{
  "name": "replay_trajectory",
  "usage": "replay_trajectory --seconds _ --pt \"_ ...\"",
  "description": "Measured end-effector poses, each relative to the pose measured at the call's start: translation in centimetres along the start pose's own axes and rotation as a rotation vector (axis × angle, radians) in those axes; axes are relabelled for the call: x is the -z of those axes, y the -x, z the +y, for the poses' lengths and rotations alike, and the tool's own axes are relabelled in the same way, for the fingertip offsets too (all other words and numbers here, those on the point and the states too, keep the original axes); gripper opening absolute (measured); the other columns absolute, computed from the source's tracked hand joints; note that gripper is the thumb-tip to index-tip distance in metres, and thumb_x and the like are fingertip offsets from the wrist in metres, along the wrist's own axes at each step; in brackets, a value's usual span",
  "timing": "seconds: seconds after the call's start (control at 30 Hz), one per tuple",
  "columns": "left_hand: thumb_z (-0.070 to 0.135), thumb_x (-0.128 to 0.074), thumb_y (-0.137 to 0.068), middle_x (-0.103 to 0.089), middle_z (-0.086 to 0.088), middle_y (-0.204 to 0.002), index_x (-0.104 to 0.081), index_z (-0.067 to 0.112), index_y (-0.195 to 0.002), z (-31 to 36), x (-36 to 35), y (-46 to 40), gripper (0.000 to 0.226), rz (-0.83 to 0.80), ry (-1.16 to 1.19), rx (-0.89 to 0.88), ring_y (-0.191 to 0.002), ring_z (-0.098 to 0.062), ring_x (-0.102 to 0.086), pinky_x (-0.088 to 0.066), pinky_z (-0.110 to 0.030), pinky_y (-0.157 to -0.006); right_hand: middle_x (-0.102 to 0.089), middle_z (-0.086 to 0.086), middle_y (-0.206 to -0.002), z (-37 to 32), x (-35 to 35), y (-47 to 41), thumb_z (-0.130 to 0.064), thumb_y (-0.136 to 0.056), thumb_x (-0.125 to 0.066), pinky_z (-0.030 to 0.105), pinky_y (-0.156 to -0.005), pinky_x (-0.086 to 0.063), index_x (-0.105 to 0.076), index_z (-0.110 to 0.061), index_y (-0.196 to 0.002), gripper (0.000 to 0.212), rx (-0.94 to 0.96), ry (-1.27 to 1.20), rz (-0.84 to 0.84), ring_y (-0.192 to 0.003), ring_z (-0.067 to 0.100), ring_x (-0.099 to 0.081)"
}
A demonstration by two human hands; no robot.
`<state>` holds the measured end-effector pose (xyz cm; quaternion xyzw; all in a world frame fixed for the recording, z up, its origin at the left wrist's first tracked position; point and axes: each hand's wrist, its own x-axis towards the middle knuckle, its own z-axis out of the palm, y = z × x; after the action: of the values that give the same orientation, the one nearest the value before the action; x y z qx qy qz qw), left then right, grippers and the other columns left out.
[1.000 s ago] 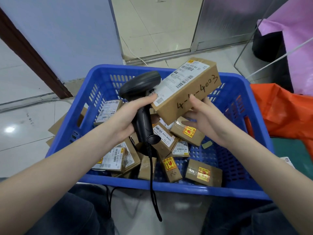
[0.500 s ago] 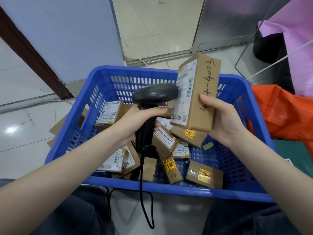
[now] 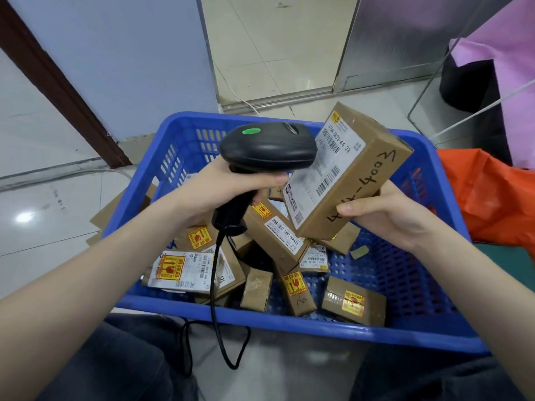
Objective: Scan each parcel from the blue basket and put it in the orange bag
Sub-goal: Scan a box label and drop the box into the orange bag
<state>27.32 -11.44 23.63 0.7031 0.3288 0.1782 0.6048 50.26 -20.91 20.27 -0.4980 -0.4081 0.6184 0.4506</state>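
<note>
i'm looking down over the blue basket (image 3: 289, 322) and both hands are busy above it. my left hand (image 3: 223, 192) is wrapped tight round the grip of the black scanner (image 3: 266, 149), fingers curled across the handle, thumb side up near the head. there's a green light glowing on top of the scanner's head, and its black cord (image 3: 215, 299) drops over the basket's near rim and loops down between my knees.

my right hand (image 3: 385, 215) is gripping the cardboard parcel (image 3: 347, 172) from below and from the right, thumb pressed on the face with the handwritten marker digits. the parcel is held up in the air above the basket, tilted, its white shipping label (image 3: 324, 175) turned toward the scanner. the scanner's nose sits just beside that label, overlapping its upper left edge from where i'm looking; i can't tell if they actually touch.

down in the basket there's a loose heap of small cardboard boxes (image 3: 275, 241), many with white barcode labels and yellow-and-red fragile stickers, lying at all angles toward the left and the near side.

the orange bag (image 3: 489, 204) is crumpled on the floor just right of the basket. flattened cardboard (image 3: 115, 209) pokes out by the basket's left wall.
</note>
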Motion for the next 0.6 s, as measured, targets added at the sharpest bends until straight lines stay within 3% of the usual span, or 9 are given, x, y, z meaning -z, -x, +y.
replay_trajectory --seconds 0.2,0.4,0.6 --pt "0.039 -0.067 -0.073 -0.051 -0.009 -0.058 -0.057 0.017 -0.055 0.07 -0.12 -0.08 0.029 0.039 -0.027 -0.001 -0.059 -0.015 -0.049 -0.047 -0.023 -0.066 -0.065 0.016 -0.119 0.24 -0.12 0.02 -0.018 -0.048 -0.079 0.042 -0.092 -0.053 -0.048 -0.002 -0.128 0.086 0.006 0.112 -0.001 -0.11 0.031 -0.063" --pt "0.026 -0.066 -0.085 -0.052 -0.006 -0.058 -0.067 0.033 -0.054 -0.37 0.01 -0.22 0.032 0.035 -0.051 0.002 -0.06 -0.016 -0.051 -0.05 -0.031 -0.072 -0.064 0.013 -0.121 0.18 0.13 0.03 -0.021 -0.051 -0.077 0.042 -0.095 -0.052 -0.048 -0.007 -0.13 0.085 0.02 0.142 0.015 -0.112 0.026 -0.062" --pt "0.032 -0.067 -0.081 -0.055 -0.002 -0.055 -0.065 0.031 -0.052 -0.69 0.13 -0.22 0.029 0.069 -0.071 0.008 -0.058 -0.013 -0.053 -0.051 -0.024 -0.071 -0.063 0.011 -0.123 0.21 0.6 -0.07 -0.021 -0.05 -0.079 0.042 -0.095 -0.051 -0.045 -0.006 -0.133 0.091 0.025 0.13 0.035 -0.113 0.025 -0.062"
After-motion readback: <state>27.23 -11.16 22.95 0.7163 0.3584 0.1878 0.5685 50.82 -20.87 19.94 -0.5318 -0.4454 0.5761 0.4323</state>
